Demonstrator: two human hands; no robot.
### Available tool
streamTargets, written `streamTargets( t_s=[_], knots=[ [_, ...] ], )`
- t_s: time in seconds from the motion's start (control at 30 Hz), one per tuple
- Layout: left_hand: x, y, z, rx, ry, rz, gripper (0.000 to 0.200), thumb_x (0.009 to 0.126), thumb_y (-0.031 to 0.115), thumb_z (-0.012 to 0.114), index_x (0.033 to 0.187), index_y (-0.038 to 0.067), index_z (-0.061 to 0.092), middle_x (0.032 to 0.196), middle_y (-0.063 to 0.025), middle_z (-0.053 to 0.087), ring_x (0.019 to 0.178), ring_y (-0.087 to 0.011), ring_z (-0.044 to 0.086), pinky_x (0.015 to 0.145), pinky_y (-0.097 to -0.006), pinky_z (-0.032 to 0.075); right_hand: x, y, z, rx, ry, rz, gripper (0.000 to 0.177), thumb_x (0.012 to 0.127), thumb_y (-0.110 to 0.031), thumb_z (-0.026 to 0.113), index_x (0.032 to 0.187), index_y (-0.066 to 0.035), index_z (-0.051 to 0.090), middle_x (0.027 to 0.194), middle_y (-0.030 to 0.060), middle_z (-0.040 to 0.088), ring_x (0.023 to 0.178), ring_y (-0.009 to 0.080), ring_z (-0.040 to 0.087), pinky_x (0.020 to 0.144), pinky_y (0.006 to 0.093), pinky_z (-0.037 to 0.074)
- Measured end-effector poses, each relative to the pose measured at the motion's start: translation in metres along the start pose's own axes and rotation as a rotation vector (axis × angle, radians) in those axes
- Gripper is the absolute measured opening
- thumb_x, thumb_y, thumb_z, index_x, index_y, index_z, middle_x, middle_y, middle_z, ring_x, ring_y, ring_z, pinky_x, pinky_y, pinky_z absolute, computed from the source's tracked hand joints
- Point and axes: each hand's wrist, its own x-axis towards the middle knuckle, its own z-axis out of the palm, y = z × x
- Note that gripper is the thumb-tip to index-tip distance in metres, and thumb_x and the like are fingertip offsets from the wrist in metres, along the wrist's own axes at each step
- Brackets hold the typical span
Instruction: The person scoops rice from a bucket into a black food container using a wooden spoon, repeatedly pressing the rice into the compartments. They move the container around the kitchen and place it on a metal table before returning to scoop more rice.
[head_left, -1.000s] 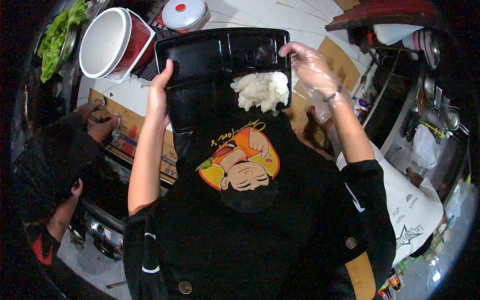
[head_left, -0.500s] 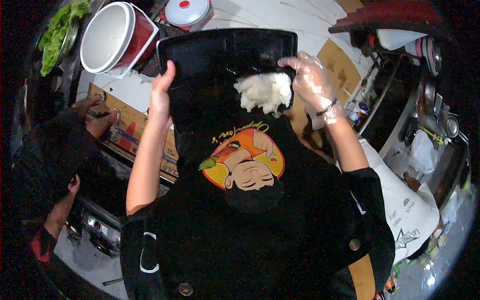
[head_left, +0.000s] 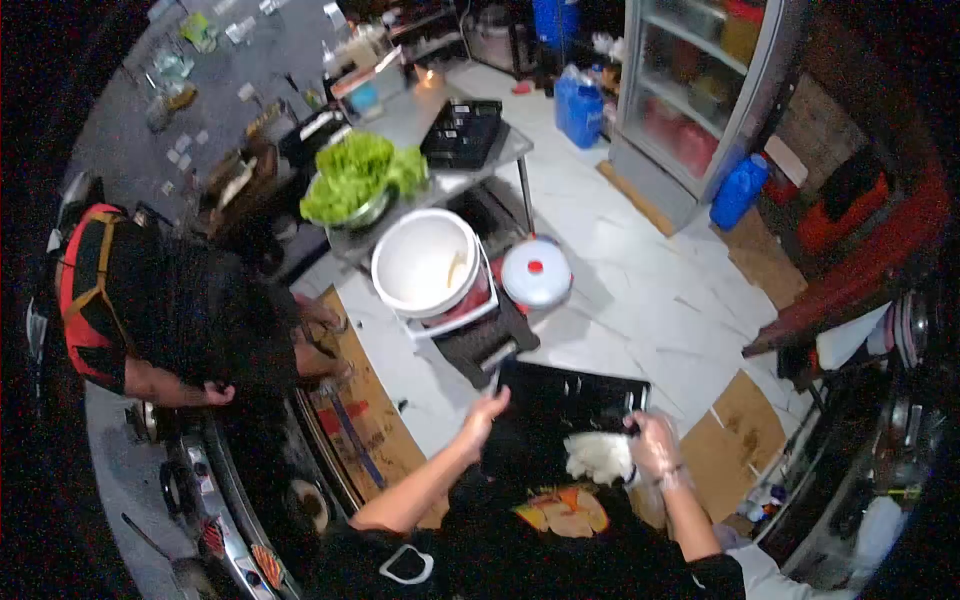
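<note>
A black tray (head_left: 572, 388) is held in front of my chest. My left hand (head_left: 484, 416), bare, grips its left edge, thumb up along the side. In a clear plastic glove, my right hand (head_left: 655, 452) is closed on the right edge. White rice (head_left: 598, 458) lies clumped in the tray's near right part, close to the gloved hand. The tray's near edge blends into my black shirt, so where it ends is hard to see.
Ahead stands a white bucket (head_left: 415, 262) on a dark stool, beside a lidded cooler (head_left: 538, 272). Lettuce (head_left: 350, 178) fills a metal bowl on the table. To the left is a co-worker (head_left: 180, 300); a glass-door fridge (head_left: 690, 90) stands at the far right.
The view has lifted from the tray to the room ahead, so tray and hands sit lower in view. Both hands keep their hold, and the rice is still in the tray.
</note>
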Motion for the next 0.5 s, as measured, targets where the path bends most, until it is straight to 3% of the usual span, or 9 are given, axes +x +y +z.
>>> streamTargets(
  t_s=[0.03,0.07,0.13,0.17,0.2,0.27,0.43,0.47,0.5],
  knots=[
    [0.002,-0.004,-0.005,0.063,0.042,-0.074,0.046,0.086,0.045,0.051,0.107,0.004,0.057,0.096,-0.0072,0.061,0.080,-0.0169,0.058,0.074,-0.0328,0.045,-0.003,0.005,0.004,0.119,-0.007,-0.002,0.014,0.068,-0.004,0.058,0.082,-0.004,0.059,0.084,0.0164,0.058,0.083,0.0331,0.057,0.071,0.0432,0.045],
    [0.010,-0.012,-0.012,0.322,0.176,0.172,0.055,0.084,0.050,0.050,0.111,0.003,0.055,0.106,-0.0118,0.058,0.087,-0.0194,0.058,0.079,-0.0353,0.045,0.011,-0.013,-0.010,-0.034,-0.095,0.027,0.015,0.074,-0.009,0.058,0.087,-0.002,0.061,0.089,0.0176,0.061,0.088,0.0305,0.059,0.075,0.0407,0.046],
    [-0.017,0.021,-0.007,0.068,0.100,-0.034,0.066,0.081,0.058,0.049,0.113,0.000,0.051,0.110,-0.0165,0.056,0.093,-0.0251,0.058,0.083,-0.0404,0.045,0.026,-0.033,-0.027,0.274,-0.270,0.018,0.036,0.072,-0.009,0.061,0.109,-0.004,0.059,0.108,0.0150,0.059,0.102,0.0255,0.056,0.089,0.0342,0.043],
    [-0.035,0.039,0.004,-0.073,0.160,-0.097,0.067,0.080,0.058,0.049,0.113,0.000,0.050,0.106,-0.0166,0.057,0.091,-0.0259,0.059,0.080,-0.0396,0.048,0.040,-0.014,-0.017,0.614,-0.318,-0.149,0.042,0.070,-0.002,0.057,0.112,-0.004,0.056,0.114,0.0116,0.058,0.107,0.0225,0.053,0.092,0.0334,0.041],
    [-0.027,0.041,-0.014,-0.021,0.218,-0.063,0.067,0.080,0.058,0.049,0.113,-0.001,0.050,0.102,-0.0151,0.059,0.087,-0.0251,0.061,0.076,-0.0362,0.050,0.054,-0.014,-0.016,0.587,-0.256,-0.237,0.046,0.068,0.005,0.051,0.112,-0.003,0.055,0.116,0.0098,0.056,0.109,0.0204,0.051,0.091,0.0327,0.042],
    [-0.016,0.035,-0.035,-0.201,0.162,0.064,0.062,0.082,0.054,0.050,0.109,-0.001,0.053,0.098,-0.0130,0.061,0.082,-0.0235,0.062,0.074,-0.0349,0.050,0.063,-0.037,-0.041,0.562,-0.086,-0.024,0.042,0.070,0.012,0.046,0.108,-0.003,0.057,0.105,0.0056,0.059,0.098,0.0156,0.055,0.085,0.0279,0.044],
    [-0.032,0.073,-0.126,-0.383,0.166,0.262,0.045,0.091,0.039,0.044,0.111,0.000,0.054,0.098,-0.0104,0.062,0.083,-0.0212,0.062,0.073,-0.0332,0.050,0.104,-0.117,-0.028,0.623,0.022,0.028,0.020,0.075,-0.002,0.064,0.094,-0.004,0.062,0.082,-0.0007,0.063,0.075,0.0109,0.058,0.068,0.0254,0.048],
    [-0.028,0.058,-0.066,-0.365,0.193,0.333,0.045,0.091,0.040,0.043,0.111,0.001,0.053,0.100,-0.0099,0.061,0.084,-0.0209,0.061,0.075,-0.0328,0.050,0.092,-0.069,-0.054,0.581,0.036,0.061,0.017,0.075,-0.004,0.066,0.092,-0.004,0.063,0.079,-0.0003,0.063,0.071,0.0122,0.058,0.066,0.0261,0.048],
    [-0.025,0.061,-0.081,-0.403,0.219,0.377,0.046,0.091,0.040,0.043,0.112,0.001,0.053,0.102,-0.0093,0.061,0.086,-0.0206,0.061,0.077,-0.0323,0.049,0.095,-0.091,-0.038,0.571,0.017,0.054,0.017,0.075,-0.004,0.066,0.092,-0.004,0.063,0.079,-0.0003,0.063,0.071,0.0122,0.058,0.066,0.0261,0.048]
  ],
)
